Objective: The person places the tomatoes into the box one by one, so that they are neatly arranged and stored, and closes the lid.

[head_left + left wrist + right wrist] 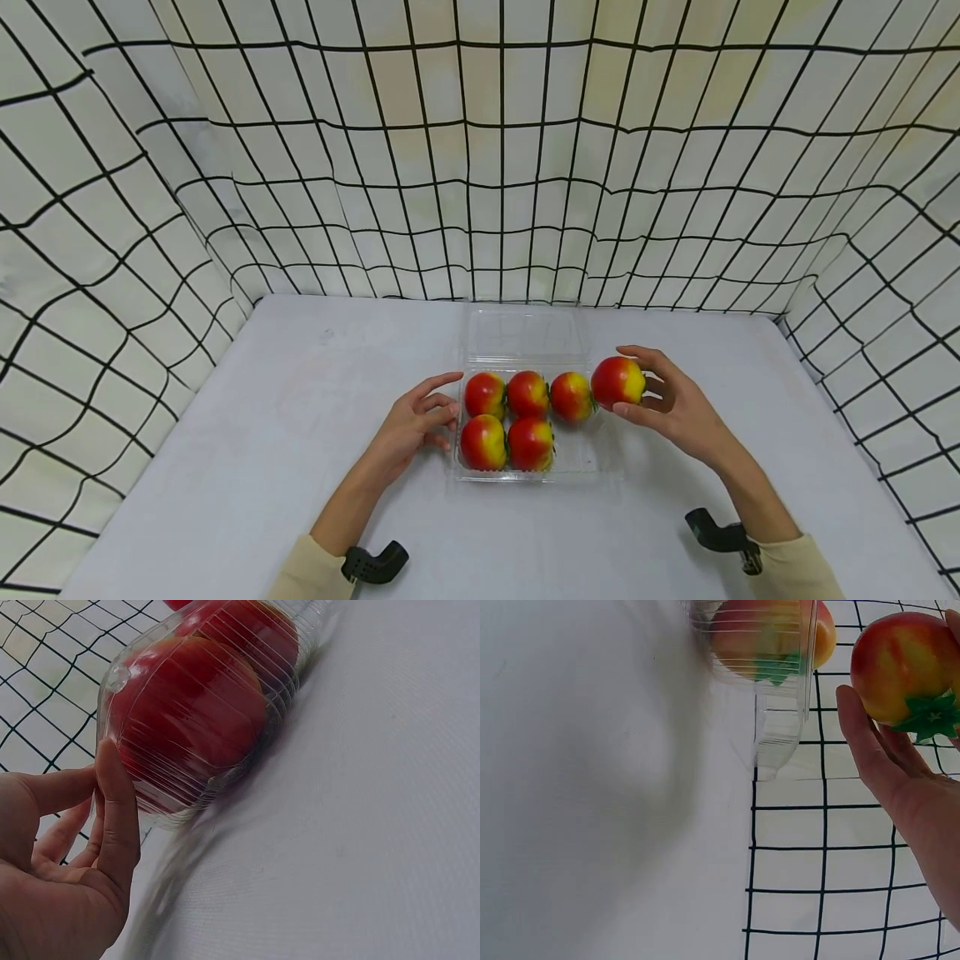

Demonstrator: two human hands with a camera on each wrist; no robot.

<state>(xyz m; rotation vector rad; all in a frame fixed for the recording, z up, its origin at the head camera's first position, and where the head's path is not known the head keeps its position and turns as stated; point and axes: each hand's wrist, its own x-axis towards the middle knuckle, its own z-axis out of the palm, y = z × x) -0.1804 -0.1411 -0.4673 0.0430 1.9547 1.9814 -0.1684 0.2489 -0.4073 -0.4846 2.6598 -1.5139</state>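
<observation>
A clear plastic clamshell box (577, 454) stands on the white table with its lid (525, 333) folded back. Inside are several red-and-yellow tomato-like fruits (531, 443): three in the far row, two in the near row at left and middle. My right hand (671, 404) grips another such fruit (618, 381) over the box's right side, thumb on the near side and fingers beyond. Its green star-shaped calyx (931, 716) shows in the right wrist view. At the box's left wall, my left hand (414, 421) pinches the rim (105, 727) between thumb and finger.
Black wire mesh (525, 179) backed by white panels rises behind the table and along both sides. White table surface (300, 400) surrounds the box. A black wrist mount (375, 563) sits on the left forearm, another (722, 533) on the right.
</observation>
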